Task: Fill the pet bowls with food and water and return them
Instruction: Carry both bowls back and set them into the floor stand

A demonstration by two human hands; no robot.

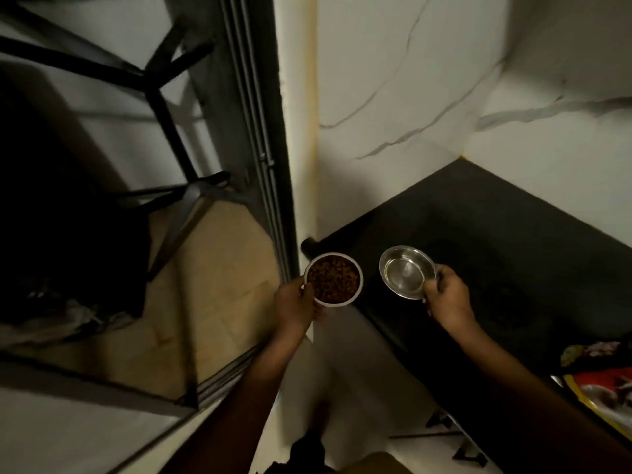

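A black counter (478, 234) fills the corner of white, grey-veined walls (393, 80) in dim light. At its edge the left hand (295, 306) grips a round white-rimmed bowl (333, 279) heaped with brown kibble. Over the counter the right hand (448, 299) pinches a shiny steel bowl (405, 271), possibly holding water.

Left hand (296, 304) partly hidden beneath food bowl (333, 279)
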